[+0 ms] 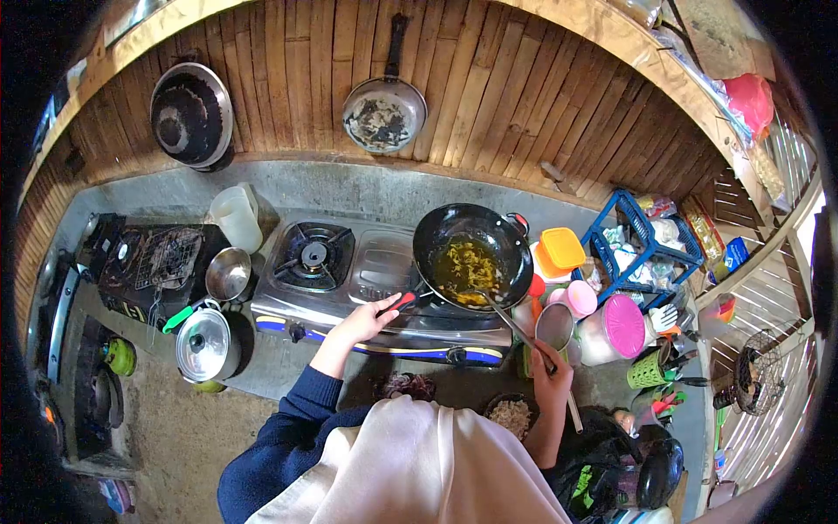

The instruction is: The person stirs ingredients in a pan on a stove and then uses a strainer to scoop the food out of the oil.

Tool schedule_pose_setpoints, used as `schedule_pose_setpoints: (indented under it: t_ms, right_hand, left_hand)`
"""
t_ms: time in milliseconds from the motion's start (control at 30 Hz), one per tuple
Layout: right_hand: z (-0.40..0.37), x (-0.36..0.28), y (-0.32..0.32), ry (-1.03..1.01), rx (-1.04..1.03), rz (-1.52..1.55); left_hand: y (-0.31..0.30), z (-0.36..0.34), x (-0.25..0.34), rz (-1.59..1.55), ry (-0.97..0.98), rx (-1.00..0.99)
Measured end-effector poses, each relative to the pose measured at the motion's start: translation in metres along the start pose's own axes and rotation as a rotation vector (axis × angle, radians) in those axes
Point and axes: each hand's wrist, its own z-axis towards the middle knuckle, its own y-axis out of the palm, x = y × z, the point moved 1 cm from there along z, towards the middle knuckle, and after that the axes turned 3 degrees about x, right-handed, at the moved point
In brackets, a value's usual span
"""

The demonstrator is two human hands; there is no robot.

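Note:
A black wok with yellow-brown food in oil stands on the right burner of a silver gas stove. My left hand is closed on the wok's red and black handle. In my right hand is a long metal spatula, its far end down in the food near the wok's front rim. The left burner carries no pan.
Left of the stove are a lidded pot, a small steel pan and a grill rack. Rightward stand an orange container, a pink-lidded tub, a blue basket and a green utensil holder. A bowl sits below.

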Motion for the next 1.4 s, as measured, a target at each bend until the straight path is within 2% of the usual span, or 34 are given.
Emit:
schedule_pose_setpoints:
  t_ms: [200,433,633,700,767,1000,1033,1133,1167,1333,1400]
  right_hand:
    - [-0.006,-0.006,-0.004,-0.080,0.075,-0.020]
    - [0.002,0.005,0.011,-0.039,0.032,0.017]
    - [0.014,0.019,0.031,0.011,-0.058,0.108]
    - [0.021,0.024,0.041,0.012,-0.074,0.131]
    - [0.029,0.029,0.053,-0.072,-0.082,0.130]
    - [0.059,0.028,0.098,0.003,-0.165,0.138]
    - [0.062,0.026,0.102,0.010,-0.192,0.127]
    - [0.073,0.033,0.114,-0.023,-0.192,0.128]
    - [0.076,0.037,0.117,-0.014,-0.205,0.107]
    - [0.081,0.046,0.122,-0.055,-0.179,0.114]
    - [0.077,0.041,0.115,-0.011,-0.162,0.082]
  left_hand:
    - [-0.004,-0.003,0.012,-0.011,-0.057,-0.041]
    - [0.000,0.001,-0.001,0.010,-0.078,-0.028]
    - [-0.002,-0.002,0.006,-0.002,0.000,0.011]
    - [-0.004,-0.003,0.012,-0.015,-0.078,-0.034]
    - [-0.002,-0.001,0.006,-0.004,-0.068,-0.030]
    - [0.000,0.002,0.003,0.020,-0.035,0.001]
    - [-0.003,-0.001,0.011,0.027,-0.081,-0.006]
    - [-0.006,-0.002,0.018,0.032,-0.102,-0.026]
    - [-0.002,-0.001,0.007,0.041,0.006,0.033]
    - [-0.004,-0.001,0.014,0.021,-0.027,0.005]
    - [-0.008,-0.003,0.022,0.034,-0.096,-0.042]
